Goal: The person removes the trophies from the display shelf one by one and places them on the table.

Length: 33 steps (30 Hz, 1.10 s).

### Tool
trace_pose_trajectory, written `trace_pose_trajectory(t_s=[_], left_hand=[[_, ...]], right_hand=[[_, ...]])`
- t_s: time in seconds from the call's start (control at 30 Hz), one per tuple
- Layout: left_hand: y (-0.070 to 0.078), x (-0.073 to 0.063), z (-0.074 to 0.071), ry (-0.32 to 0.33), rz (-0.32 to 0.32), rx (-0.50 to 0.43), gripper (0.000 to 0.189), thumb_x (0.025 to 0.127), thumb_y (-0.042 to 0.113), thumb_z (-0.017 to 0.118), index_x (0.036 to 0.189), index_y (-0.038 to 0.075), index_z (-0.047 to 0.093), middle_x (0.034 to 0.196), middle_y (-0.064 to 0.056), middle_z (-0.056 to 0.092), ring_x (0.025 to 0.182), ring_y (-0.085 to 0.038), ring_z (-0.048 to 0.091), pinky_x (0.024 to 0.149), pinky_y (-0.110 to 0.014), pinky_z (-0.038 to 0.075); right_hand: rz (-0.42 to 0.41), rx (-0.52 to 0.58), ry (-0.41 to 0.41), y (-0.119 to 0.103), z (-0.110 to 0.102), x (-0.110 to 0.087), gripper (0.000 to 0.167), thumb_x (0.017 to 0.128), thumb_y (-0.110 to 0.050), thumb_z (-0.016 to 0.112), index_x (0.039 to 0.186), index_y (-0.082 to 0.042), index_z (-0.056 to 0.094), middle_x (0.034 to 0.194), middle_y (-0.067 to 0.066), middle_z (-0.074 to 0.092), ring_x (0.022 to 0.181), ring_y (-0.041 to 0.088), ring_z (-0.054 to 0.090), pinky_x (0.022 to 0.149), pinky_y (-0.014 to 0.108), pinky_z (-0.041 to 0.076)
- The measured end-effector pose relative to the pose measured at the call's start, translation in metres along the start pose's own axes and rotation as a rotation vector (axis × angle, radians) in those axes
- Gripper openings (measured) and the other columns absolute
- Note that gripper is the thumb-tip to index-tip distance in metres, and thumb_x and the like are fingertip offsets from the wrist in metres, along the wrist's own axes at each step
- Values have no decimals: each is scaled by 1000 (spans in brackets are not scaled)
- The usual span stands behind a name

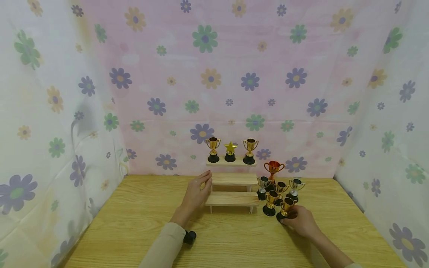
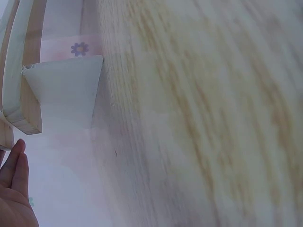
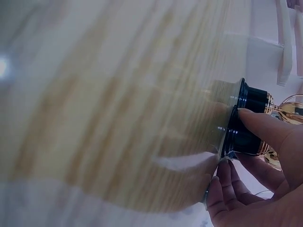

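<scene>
As your right hand (image 1: 303,221) pinches a gold cup (image 1: 287,205) by its black base, thumb against the rim, the step in hand looks to be taking it from its group; whether it has left the table (image 1: 127,230), I cannot tell. Your left hand (image 1: 197,188) grasps nothing, its fingers fairly straight beside the left end of the stand (image 1: 232,200); contact there is uncertain.

The next move, I judge, calls for a straight lift — there is a near gold cup (image 1: 272,199) just left of your right fingers, easily knocked — then a carry leftward to one of the two bare lower planks. Beyond your right hand stand a red cup (image 1: 274,167) and a silver cup (image 1: 296,184). Above and to the right of your left hand, the top plank (image 1: 222,163) bears a star (image 1: 230,147) between two gold cups.

The cup you hold has a shiny, metallic-looking bowl with curled handles, and a glossy round base flaring at the foot. The planks are pale, straight-edged wood with visible grain on thin white supports; the table under your hands is yellowish, grained and slightly reflective.
</scene>
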State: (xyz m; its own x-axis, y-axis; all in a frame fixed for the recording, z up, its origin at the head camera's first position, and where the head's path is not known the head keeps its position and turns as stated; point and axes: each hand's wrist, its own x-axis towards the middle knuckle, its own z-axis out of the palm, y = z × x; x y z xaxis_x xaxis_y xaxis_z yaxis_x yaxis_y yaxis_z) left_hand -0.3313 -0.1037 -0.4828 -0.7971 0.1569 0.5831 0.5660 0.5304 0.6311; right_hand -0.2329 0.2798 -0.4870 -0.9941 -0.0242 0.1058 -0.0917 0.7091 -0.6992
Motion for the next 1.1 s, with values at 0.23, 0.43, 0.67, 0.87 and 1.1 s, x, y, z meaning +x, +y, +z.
trace_pose_trajectory(t_s=[0.23, 0.43, 0.67, 0.87, 1.1], left_hand=[[-1, 0, 0, 3, -1, 5, 35, 105, 19, 60, 131, -2, 68, 140, -16, 63, 133, -30, 57, 110, -46, 46], [-2, -1, 0, 0, -6, -2, 35, 105, 19, 59, 130, -4, 68, 141, -15, 62, 134, -30, 57, 110, -46, 47], [-2, 0, 0, -5, -6, 2, 34, 106, 20, 58, 131, 0, 69, 141, -16, 62, 134, -30, 57, 110, -46, 46], [-2, 1, 0, -6, -5, 2, 35, 106, 19, 58, 131, -4, 68, 141, -17, 62, 134, -31, 56, 110, -47, 46], [-2, 0, 0, -9, -3, -2, 35, 106, 19, 58, 130, -5, 67, 141, -18, 62, 133, -31, 57, 109, -46, 47]], right_hand=[[-10, -26, -8, 1, -3, -3, 39, 76, -13, 89, 104, 6, 70, 93, 9, 71, 83, 22, 68, 74, 38, 57], [13, -33, -15, 2, -8, -11, 41, 78, -17, 88, 107, 5, 69, 96, 9, 71, 85, 23, 68, 75, 40, 59], [46, -60, -18, -1, -15, -20, 43, 81, -24, 87, 109, 4, 69, 99, 8, 71, 86, 21, 67, 74, 39, 58], [56, -27, -32, -12, -18, -29, 39, 82, -24, 86, 107, 1, 71, 93, 4, 70, 82, 16, 63, 70, 32, 55], [62, -16, -60, -36, -14, -34, 40, 81, -22, 87, 109, 2, 72, 98, 6, 72, 82, 15, 63, 70, 33, 55]])
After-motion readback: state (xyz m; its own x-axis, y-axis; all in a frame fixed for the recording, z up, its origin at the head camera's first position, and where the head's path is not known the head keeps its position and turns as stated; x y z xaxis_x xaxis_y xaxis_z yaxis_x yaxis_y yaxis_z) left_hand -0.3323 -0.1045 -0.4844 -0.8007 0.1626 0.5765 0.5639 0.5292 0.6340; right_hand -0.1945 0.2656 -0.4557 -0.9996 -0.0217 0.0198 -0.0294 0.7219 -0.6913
